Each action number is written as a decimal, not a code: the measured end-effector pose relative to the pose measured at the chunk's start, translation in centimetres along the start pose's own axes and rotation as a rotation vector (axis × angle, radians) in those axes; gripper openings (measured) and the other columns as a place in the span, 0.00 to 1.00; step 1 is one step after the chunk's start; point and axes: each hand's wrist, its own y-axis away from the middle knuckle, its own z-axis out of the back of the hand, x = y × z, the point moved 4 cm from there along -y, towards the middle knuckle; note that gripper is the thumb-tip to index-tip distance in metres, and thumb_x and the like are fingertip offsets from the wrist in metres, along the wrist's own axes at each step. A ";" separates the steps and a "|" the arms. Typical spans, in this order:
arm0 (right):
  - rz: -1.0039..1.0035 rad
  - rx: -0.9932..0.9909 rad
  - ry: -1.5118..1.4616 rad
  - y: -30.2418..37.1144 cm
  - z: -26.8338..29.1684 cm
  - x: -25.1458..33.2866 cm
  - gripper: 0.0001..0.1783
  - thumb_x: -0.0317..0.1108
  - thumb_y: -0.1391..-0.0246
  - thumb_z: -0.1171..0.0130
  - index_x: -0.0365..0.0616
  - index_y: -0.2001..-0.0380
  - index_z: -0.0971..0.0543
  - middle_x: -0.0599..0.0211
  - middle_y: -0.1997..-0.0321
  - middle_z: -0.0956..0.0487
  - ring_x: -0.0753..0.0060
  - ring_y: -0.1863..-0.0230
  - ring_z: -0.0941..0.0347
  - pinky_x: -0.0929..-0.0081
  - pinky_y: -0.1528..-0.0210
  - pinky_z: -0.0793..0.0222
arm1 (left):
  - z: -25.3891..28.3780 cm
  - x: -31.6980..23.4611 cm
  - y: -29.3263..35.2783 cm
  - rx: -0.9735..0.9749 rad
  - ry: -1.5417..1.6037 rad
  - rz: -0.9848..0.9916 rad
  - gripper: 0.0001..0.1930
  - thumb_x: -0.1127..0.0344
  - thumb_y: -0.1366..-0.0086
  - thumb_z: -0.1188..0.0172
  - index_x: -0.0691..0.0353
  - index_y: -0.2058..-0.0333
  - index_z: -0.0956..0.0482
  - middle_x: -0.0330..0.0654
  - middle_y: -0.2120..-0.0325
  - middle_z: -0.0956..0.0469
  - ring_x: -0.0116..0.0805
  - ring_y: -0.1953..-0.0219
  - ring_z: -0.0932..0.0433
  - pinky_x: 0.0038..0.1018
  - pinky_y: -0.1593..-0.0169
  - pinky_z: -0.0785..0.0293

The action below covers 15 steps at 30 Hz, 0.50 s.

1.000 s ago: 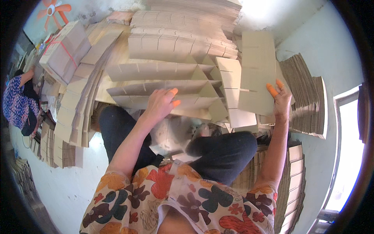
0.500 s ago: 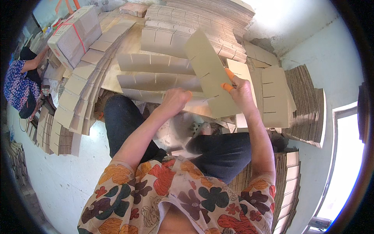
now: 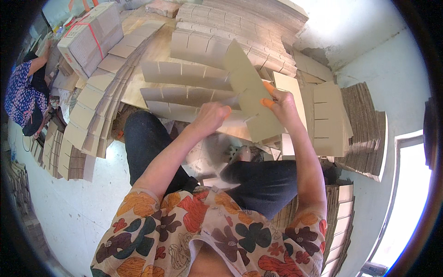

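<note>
My right hand [image 3: 282, 110], with orange covers on its thumb and a finger, is closed on the edge of a tan cardboard divider strip [image 3: 249, 87]. That strip stands tilted across the right ends of several upright slotted cardboard strips [image 3: 184, 76], set in rows in front of me. My left hand [image 3: 212, 116], also with an orange fingertip cover, is closed at the nearest slotted strip [image 3: 173, 111]. Its fingers hide where they grip it. Whether the tilted strip's slots engage the rows cannot be made out.
Stacks of slotted cardboard [image 3: 235, 27] stand beyond the rows, with more stacks [image 3: 362, 124] at right by the wall. Fanned cardboard strips [image 3: 92, 99] and a carton with red strapping [image 3: 90, 39] lie at left. Another person [image 3: 27, 92] sits at far left.
The strip in my right hand has turned slightly, showing a narrower face. Both hands stay in nearly the same place, and the whole view has shifted a little.
</note>
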 end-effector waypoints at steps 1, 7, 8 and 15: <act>-0.006 0.028 0.033 -0.4 -0.3 -0.1 0.20 0.20 0.57 0.38 0.33 0.56 0.24 0.55 0.65 0.19 0.85 0.71 0.30 0.81 0.69 0.32 | 0.0 0.1 -0.2 0.019 -0.009 0.006 0.02 0.71 0.49 0.45 0.61 0.76 0.25 0.50 0.83 0.27 0.50 0.76 0.24 0.42 0.75 0.29; 0.279 0.154 0.297 -0.7 -6.6 -5.1 0.19 0.34 0.52 0.38 0.37 0.57 0.23 0.45 0.65 0.23 0.60 0.69 0.23 0.65 0.67 0.29 | 0.0 -0.1 -0.8 0.026 0.034 0.011 0.03 0.70 0.46 0.45 0.60 0.73 0.24 0.50 0.82 0.27 0.50 0.76 0.24 0.42 0.74 0.29; 0.122 0.181 0.400 -0.2 -6.6 -3.1 0.18 0.38 0.50 0.40 0.38 0.58 0.23 0.47 0.65 0.23 0.52 0.64 0.24 0.61 0.64 0.29 | 0.1 0.1 -0.6 0.018 0.038 0.024 0.03 0.70 0.46 0.44 0.60 0.73 0.23 0.50 0.82 0.26 0.50 0.76 0.24 0.42 0.74 0.29; 0.115 -0.567 0.620 4.2 1.6 -3.3 0.19 0.33 0.52 0.36 0.43 0.56 0.23 0.58 0.63 0.22 0.56 0.63 0.26 0.64 0.62 0.29 | 3.0 -1.2 -0.1 -0.064 0.099 -0.021 0.19 0.63 0.51 0.35 0.61 0.59 0.24 0.48 0.66 0.22 0.46 0.62 0.24 0.37 0.59 0.28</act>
